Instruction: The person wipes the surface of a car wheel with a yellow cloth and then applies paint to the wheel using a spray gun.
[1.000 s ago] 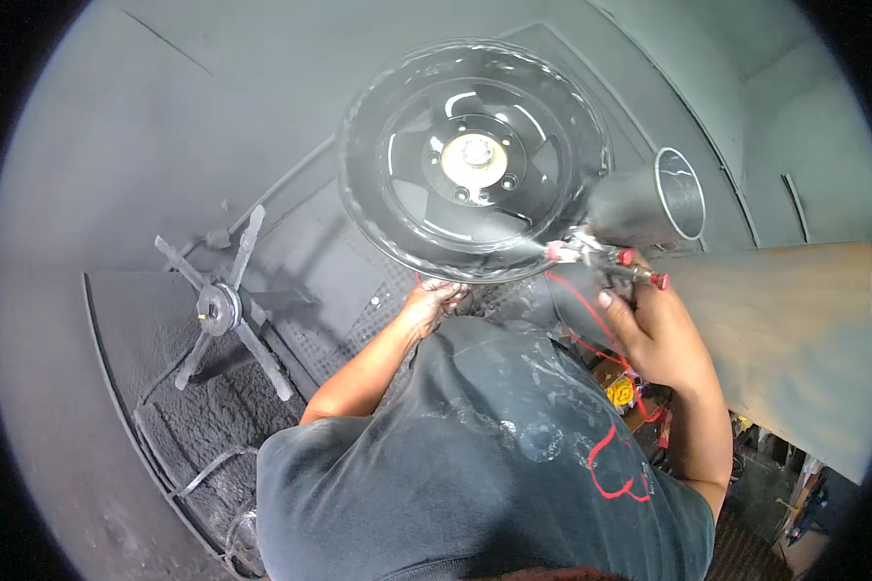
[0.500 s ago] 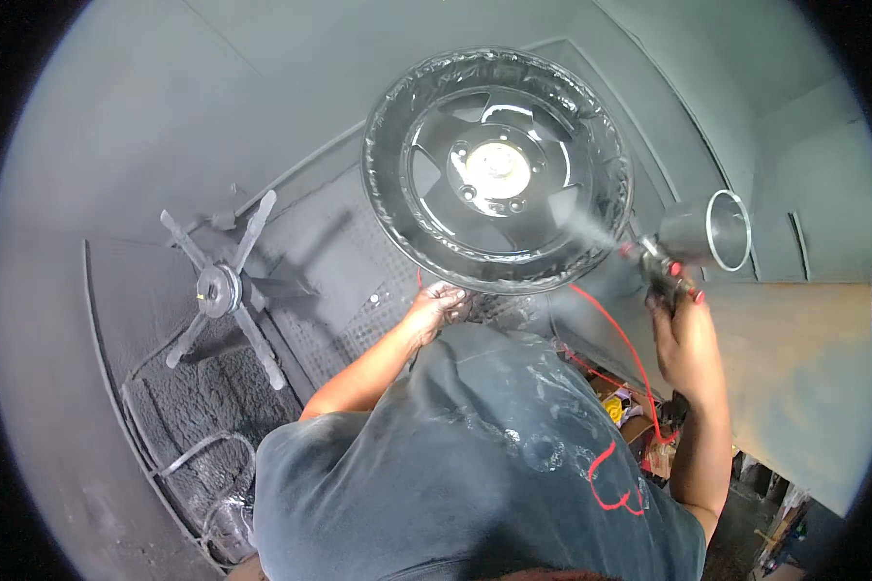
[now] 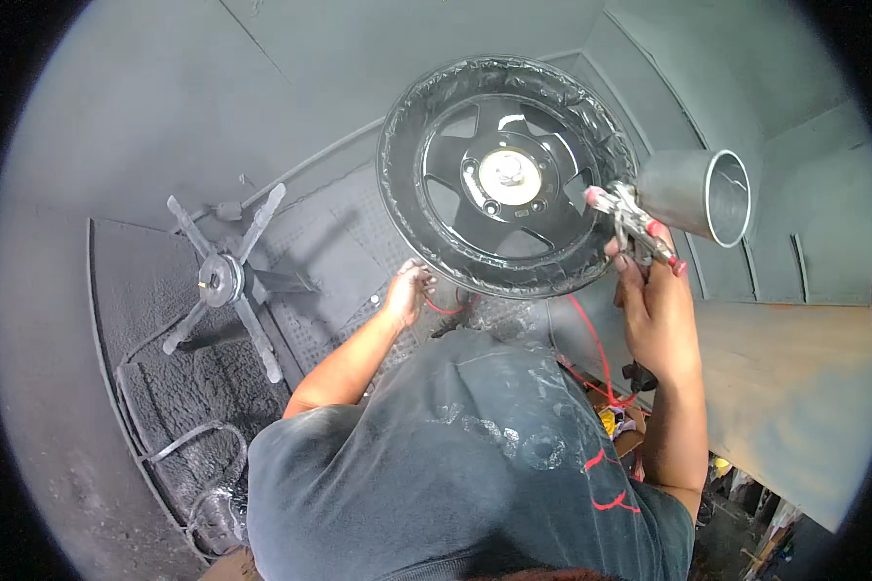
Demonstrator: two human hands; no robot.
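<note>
A black-coated wheel (image 3: 465, 155) with several spokes and a pale round centre faces up at upper middle. Dark wrinkled covering (image 3: 405, 208) rings it. My right hand (image 3: 661, 305) is wrapped round a paint spray gun (image 3: 632, 221), which overlaps the wheel's right edge. The gun's metal cup (image 3: 683, 194) leans to the right, its round end showing. By the wheel's lower-left edge is my left hand (image 3: 410, 290), fingers loosely bent and partly apart. Nothing shows in them; whether they touch the edge cannot be made out. A red hose (image 3: 599, 344) runs below the wheel.
A grey stand (image 3: 225, 281) with several paint-crusted arms stands to the left. Dark rough material (image 3: 179, 392) and a pale hose (image 3: 203, 438) lie below it. Grey walls enclose the area. At right are a tan panel (image 3: 785, 378) and, lower down, assorted clutter (image 3: 770, 533).
The spray gun has moved left and up, closer to the wheel, and its visible mist is gone. My left hand has shifted left and slightly up. The wheel's spokes have turned.
</note>
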